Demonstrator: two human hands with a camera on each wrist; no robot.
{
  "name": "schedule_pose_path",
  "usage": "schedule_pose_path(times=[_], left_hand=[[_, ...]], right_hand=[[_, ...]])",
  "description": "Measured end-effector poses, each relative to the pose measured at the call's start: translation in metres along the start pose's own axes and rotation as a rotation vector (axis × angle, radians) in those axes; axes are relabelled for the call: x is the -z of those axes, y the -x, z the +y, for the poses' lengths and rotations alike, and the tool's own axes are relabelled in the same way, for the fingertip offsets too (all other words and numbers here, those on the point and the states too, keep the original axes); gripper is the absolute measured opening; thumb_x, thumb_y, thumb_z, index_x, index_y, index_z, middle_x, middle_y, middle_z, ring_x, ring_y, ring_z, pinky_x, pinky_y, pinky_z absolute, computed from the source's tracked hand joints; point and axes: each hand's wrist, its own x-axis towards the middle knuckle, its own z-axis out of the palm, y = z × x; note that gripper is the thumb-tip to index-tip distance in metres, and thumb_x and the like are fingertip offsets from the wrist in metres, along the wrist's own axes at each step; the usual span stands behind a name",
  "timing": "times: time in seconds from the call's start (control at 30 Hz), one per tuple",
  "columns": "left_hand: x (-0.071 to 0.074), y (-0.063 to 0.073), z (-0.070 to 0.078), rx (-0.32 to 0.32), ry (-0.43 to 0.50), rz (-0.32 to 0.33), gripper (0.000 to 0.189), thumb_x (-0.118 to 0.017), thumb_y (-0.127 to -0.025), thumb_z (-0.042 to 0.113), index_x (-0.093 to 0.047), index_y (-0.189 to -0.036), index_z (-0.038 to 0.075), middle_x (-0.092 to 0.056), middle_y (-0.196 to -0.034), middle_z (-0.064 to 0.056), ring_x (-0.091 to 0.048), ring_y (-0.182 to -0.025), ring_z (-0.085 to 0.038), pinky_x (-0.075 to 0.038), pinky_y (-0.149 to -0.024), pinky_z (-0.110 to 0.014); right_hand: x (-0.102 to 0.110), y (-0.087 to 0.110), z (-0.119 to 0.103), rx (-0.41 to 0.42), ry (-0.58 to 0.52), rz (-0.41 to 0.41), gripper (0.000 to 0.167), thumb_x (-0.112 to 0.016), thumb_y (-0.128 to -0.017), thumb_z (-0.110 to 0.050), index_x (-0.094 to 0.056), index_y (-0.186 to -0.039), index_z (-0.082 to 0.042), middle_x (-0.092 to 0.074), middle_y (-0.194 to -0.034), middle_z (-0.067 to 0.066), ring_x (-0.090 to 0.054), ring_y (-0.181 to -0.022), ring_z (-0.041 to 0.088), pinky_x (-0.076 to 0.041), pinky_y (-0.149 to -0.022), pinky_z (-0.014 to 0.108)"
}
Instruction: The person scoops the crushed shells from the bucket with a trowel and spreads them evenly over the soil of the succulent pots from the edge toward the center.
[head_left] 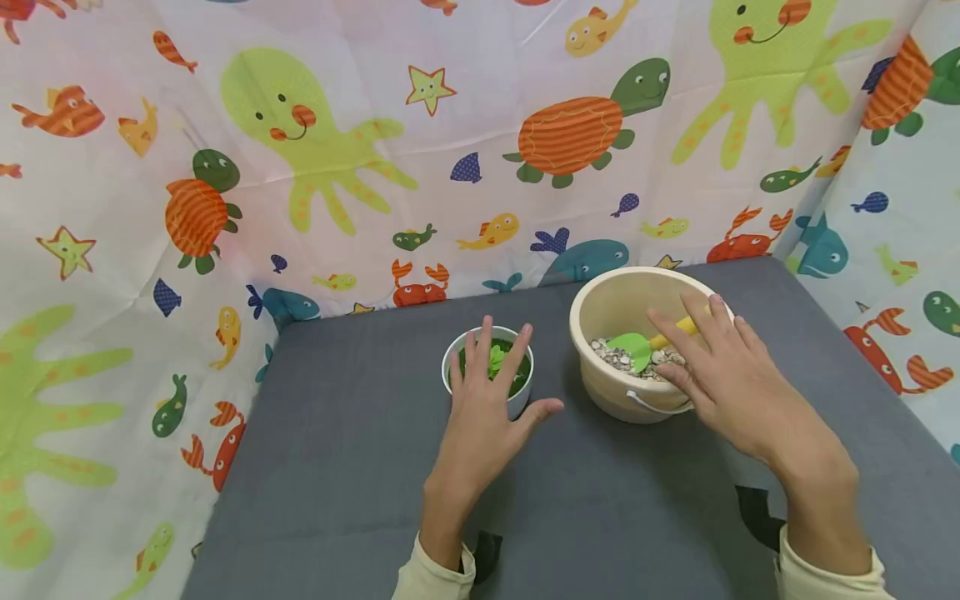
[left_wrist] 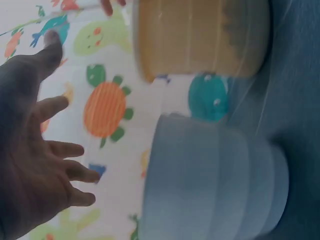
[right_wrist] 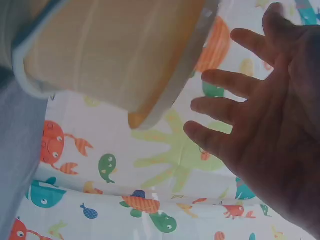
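My left hand (head_left: 480, 408), fingers spread and nothing in it, hovers in front of and over a small white pot (head_left: 519, 405). Inside the pot sits a little green plant (head_left: 497, 358), partly hidden by the fingers. The left wrist view shows that pot (left_wrist: 200, 185) beside the palm. Over the right rim of a cream bucket (head_left: 609, 392) is my right hand (head_left: 723, 383), its fingers also spread. A toy shovel (head_left: 633, 346) with a green blade and yellow handle lies on small pebbles or shells (head_left: 611, 357) in the bucket. Fingers overlap the handle's end in the head view.
Grey cloth (head_left: 337, 467) covers the table. A white curtain (head_left: 480, 208) printed with sea animals stands behind it and along both sides. The bucket's white handle (head_left: 652, 406) hangs down at its front. Dark straps (head_left: 487, 554) show at the wrists.
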Motion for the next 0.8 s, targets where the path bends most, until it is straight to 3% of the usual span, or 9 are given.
schedule_pose_path(times=[0.1,0.2,0.3,0.47,0.67,0.8], left_hand=[[-0.011,-0.01,0.006,-0.035,0.056,0.051,0.086,-0.071,-0.092,0.06,-0.031,-0.165,0.038,-0.018,-0.177,-0.011,-0.016,-0.164,-0.041,-0.014,-0.129,-0.069],[-0.02,-0.019,0.012,-0.066,0.075,0.054,0.082,-0.071,-0.094,0.057,-0.034,-0.164,0.034,-0.023,-0.175,-0.011,-0.021,-0.163,-0.039,-0.018,-0.129,-0.067],[-0.03,-0.028,0.018,-0.09,0.067,0.029,0.081,-0.068,-0.096,0.057,-0.035,-0.164,0.03,-0.024,-0.175,-0.011,-0.022,-0.163,-0.038,-0.022,-0.129,-0.064],[-0.042,-0.036,0.026,-0.078,0.057,-0.035,0.078,-0.065,-0.1,0.055,-0.035,-0.164,0.022,-0.022,-0.176,-0.011,-0.024,-0.163,-0.035,-0.027,-0.13,-0.057],[-0.055,-0.043,0.036,-0.053,0.099,-0.068,0.079,-0.065,-0.1,0.055,-0.039,-0.162,0.014,-0.021,-0.175,-0.014,-0.032,-0.159,-0.036,-0.04,-0.123,-0.054],[-0.062,-0.045,0.044,-0.064,0.103,-0.08,0.083,-0.065,-0.097,0.059,-0.043,-0.16,0.01,-0.019,-0.176,-0.015,-0.036,-0.158,-0.035,-0.043,-0.121,-0.049]], right_hand=[[0.005,-0.013,0.008,-0.014,0.051,-0.018,0.066,-0.066,-0.102,-0.031,-0.04,-0.161,-0.016,-0.029,-0.169,0.023,-0.017,-0.158,0.054,-0.016,-0.125,0.072],[0.006,-0.025,0.013,0.009,0.109,-0.032,0.065,-0.076,-0.094,-0.013,-0.051,-0.153,-0.011,-0.044,-0.161,0.021,-0.03,-0.155,0.049,-0.025,-0.122,0.071],[0.004,-0.036,0.018,0.042,0.164,-0.048,0.064,-0.08,-0.085,-0.002,-0.059,-0.146,-0.005,-0.056,-0.152,0.021,-0.043,-0.148,0.046,-0.03,-0.121,0.069],[-0.003,-0.052,0.024,0.036,0.221,-0.085,0.05,-0.082,-0.086,-0.007,-0.069,-0.134,-0.004,-0.073,-0.127,0.022,-0.064,-0.124,0.043,-0.042,-0.11,0.069],[-0.01,-0.065,0.027,-0.037,0.268,-0.135,0.04,-0.081,-0.085,-0.007,-0.074,-0.124,-0.005,-0.077,-0.114,0.02,-0.068,-0.11,0.041,-0.042,-0.099,0.066],[-0.014,-0.068,0.027,-0.071,0.223,-0.107,0.021,-0.076,-0.083,0.005,-0.082,-0.099,-0.007,-0.079,-0.093,0.013,-0.068,-0.095,0.034,-0.038,-0.095,0.067]])
